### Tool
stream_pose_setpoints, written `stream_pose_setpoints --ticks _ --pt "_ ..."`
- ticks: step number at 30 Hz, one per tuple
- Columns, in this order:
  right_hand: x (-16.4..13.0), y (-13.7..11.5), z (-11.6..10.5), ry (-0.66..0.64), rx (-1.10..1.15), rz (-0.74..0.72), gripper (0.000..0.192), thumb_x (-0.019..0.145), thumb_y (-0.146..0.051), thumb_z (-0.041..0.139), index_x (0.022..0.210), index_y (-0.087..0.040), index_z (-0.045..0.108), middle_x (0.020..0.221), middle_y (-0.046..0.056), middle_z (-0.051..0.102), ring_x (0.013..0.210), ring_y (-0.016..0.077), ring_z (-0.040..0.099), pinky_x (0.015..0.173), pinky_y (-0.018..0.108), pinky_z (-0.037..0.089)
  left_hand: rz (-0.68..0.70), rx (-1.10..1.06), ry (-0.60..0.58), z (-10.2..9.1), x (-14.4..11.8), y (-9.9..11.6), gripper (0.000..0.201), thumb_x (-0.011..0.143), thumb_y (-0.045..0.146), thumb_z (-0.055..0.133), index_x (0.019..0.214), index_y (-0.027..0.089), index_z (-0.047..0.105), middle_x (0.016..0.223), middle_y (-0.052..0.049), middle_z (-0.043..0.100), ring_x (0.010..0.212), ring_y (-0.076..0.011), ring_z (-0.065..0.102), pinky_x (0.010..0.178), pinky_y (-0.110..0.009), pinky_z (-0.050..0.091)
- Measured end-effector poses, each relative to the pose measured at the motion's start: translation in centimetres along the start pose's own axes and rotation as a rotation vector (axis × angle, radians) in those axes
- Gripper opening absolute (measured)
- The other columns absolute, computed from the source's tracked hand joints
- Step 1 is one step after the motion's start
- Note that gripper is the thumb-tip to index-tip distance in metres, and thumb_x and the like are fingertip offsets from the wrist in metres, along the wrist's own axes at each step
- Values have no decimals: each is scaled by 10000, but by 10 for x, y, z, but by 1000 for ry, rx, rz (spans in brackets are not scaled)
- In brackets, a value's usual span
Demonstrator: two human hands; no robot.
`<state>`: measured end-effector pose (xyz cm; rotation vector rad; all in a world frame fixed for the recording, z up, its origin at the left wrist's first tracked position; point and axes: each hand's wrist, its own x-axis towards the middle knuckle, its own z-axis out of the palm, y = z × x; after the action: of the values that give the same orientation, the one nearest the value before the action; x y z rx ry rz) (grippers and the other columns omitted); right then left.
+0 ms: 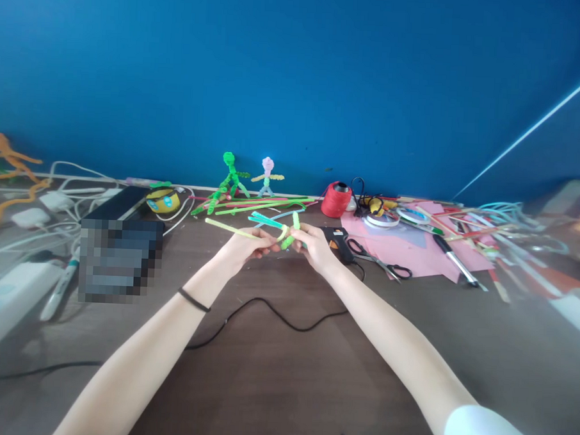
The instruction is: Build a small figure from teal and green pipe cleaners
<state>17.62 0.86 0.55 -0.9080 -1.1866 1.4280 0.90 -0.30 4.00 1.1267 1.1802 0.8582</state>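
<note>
My left hand (248, 244) and my right hand (317, 244) meet above the brown table (283, 371), both pinching a bundle of pipe cleaners (270, 228). Yellow-green and teal stems stick out to the left, and a green piece bends up between my fingers. A black band circles my left wrist. Beyond my hands, more loose pipe cleaners (256, 206) lie on the table. Two pipe-cleaner figures stand against the blue wall: a green one (230, 179) and a lilac one (267, 176).
A black glue gun (339, 242) lies by my right hand, its cable (276, 313) looping across the table. Scissors (381, 263), a red thread spool (336, 199), tape rolls and pink paper (413, 248) fill the right. White cables, chargers and a blurred-out dark device (120, 255) sit left.
</note>
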Motion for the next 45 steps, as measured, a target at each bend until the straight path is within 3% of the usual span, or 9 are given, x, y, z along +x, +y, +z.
stream_pose_setpoints --ticks 9,16,21,27,31,36,40,45 --pt "-4 0 4 -166 58 32 166 657 -285 627 632 -141 548 443 -68 372 422 60 348 438 228 221 -77 -98 11 -16 17 -18 226 490 236 766 632 112 641 621 -38 647 497 -56 486 481 -191 380" --pt "-5 5 2 -356 -90 34 159 700 -277 609 682 -119 606 453 -54 427 419 60 366 438 216 249 49 -71 -20 -17 9 -8 224 479 250 758 596 123 616 583 -11 620 524 -87 532 508 -211 402" --pt "-8 -2 3 -418 -291 -1 194 714 -300 605 668 -111 608 462 -39 480 439 70 397 475 225 300 84 71 18 -23 6 4 229 474 258 762 609 138 622 560 -17 631 539 -119 559 539 -236 430" --pt "-13 -10 8 -489 -421 16 210 714 -321 607 672 -117 629 445 -39 479 439 75 399 486 227 309 95 291 -51 -31 1 13 182 498 269 747 604 159 648 534 -3 615 483 -88 485 449 -203 345" --pt "-11 -5 9 -429 -502 32 232 707 -342 612 645 -119 626 426 -41 471 421 71 386 476 223 303 101 325 -40 -29 -1 16 152 534 272 719 615 162 652 560 -20 637 491 -93 482 441 -207 321" --pt "-5 5 5 -255 -523 27 216 703 -330 594 655 -120 613 404 -53 448 399 67 382 457 212 287 151 312 -6 -20 -7 21 142 573 270 687 641 154 643 648 -41 676 516 -99 500 459 -215 319" --pt "-2 11 3 -133 -455 33 209 682 -320 595 601 -129 569 397 -52 439 394 65 373 448 212 277 174 342 -35 -12 -12 22 133 579 266 694 633 151 653 573 -21 636 545 -114 532 494 -222 349" --pt "0 9 2 -5 -269 19 262 671 -344 588 528 -155 478 405 -47 419 404 64 350 425 216 236 87 168 -94 -6 -8 12 127 580 243 707 639 144 654 691 -66 693 578 -124 562 558 -250 414"
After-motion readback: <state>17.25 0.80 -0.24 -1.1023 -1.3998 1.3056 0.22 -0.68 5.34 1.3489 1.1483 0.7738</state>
